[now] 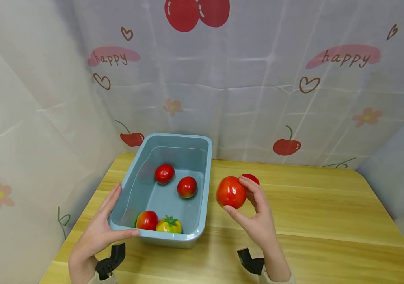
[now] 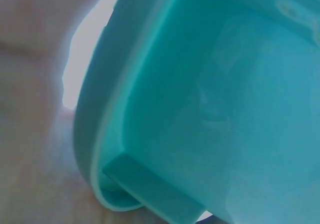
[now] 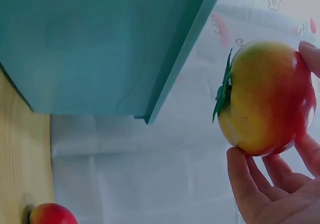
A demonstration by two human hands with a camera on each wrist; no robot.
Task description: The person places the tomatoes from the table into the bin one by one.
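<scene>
The right hand [image 1: 260, 225] pinches a glossy tomato [image 1: 231, 192] between thumb and fingertips, lifted beside the blue bin [image 1: 166, 236]; the left hand [image 1: 97, 232], thumb spread from straight fingers, rests at the bin's near-left corner; a slackening pinch could, I reckon, drop that slick round fruit, sending it rolling across the table [image 1: 322, 205]

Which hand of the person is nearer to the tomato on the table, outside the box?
Right. In the head view, the right hand, holding another tomato, partly covers this tomato. The left hand is farther away, touching the box at its left side.
</scene>
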